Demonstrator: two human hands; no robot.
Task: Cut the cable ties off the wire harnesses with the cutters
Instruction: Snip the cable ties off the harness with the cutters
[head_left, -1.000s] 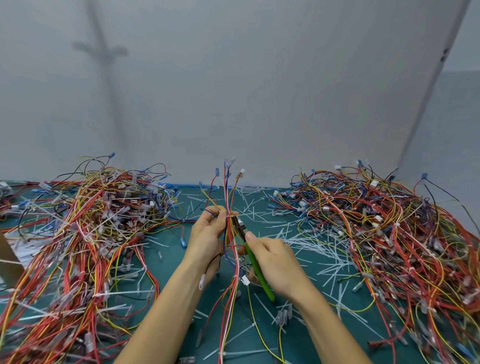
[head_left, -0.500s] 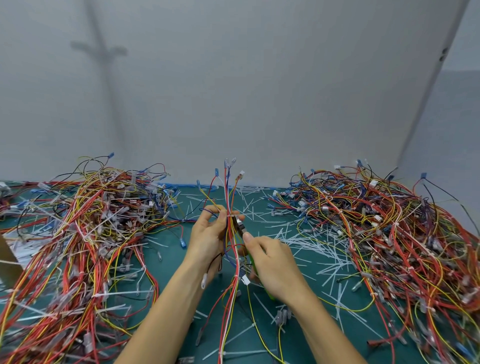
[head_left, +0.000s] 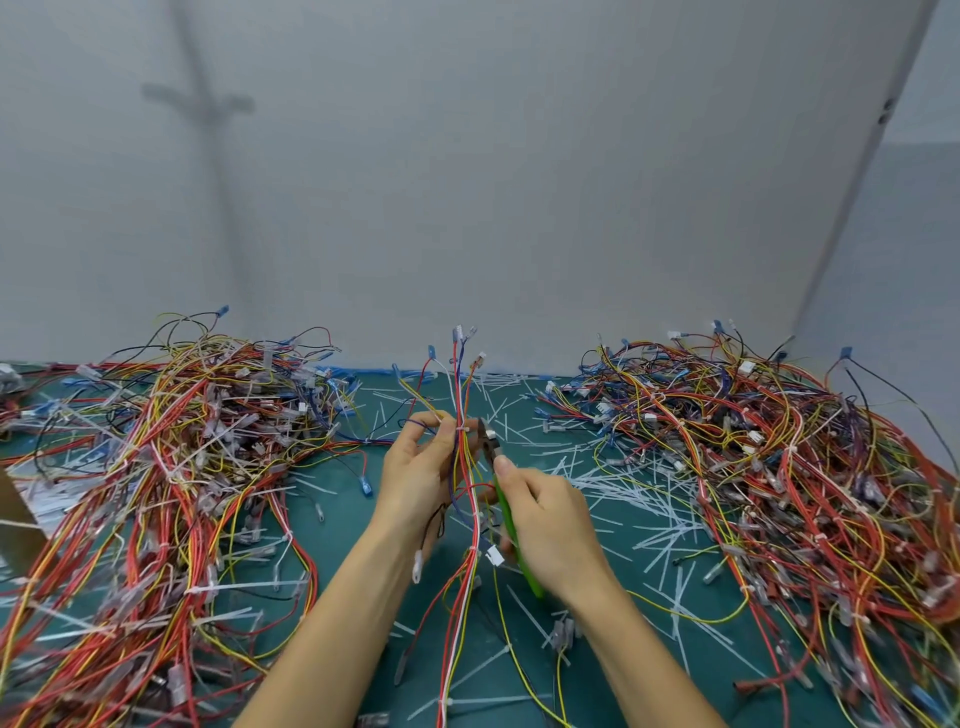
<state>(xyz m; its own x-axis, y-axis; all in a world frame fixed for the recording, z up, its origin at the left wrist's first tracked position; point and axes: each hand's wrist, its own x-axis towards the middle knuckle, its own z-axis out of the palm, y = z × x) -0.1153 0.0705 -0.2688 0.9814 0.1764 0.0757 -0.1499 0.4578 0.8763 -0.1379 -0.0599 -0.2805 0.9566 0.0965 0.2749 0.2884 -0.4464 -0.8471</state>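
Observation:
My left hand (head_left: 421, 467) grips an upright wire harness (head_left: 470, 525) of red, yellow, white and blue wires over the middle of the green mat. A white cable tie (head_left: 461, 429) binds the wires just beside my left thumb. My right hand (head_left: 550, 525) holds the green-handled cutters (head_left: 506, 512). Their metal jaws (head_left: 488, 441) stand slightly apart, just right of the tie, a small gap away from it. A second white tie (head_left: 472, 548) sits lower on the same harness.
A big tangle of harnesses (head_left: 156, 493) covers the left of the green mat (head_left: 337, 499), another pile (head_left: 779, 467) fills the right. Several cut white tie ends (head_left: 623, 483) litter the mat between them. A cardboard edge (head_left: 15, 519) is at far left, a grey wall behind.
My right hand has drawn the cutters slightly right, so the jaws now stand clear of the bundle. My left hand and the harness have barely moved.

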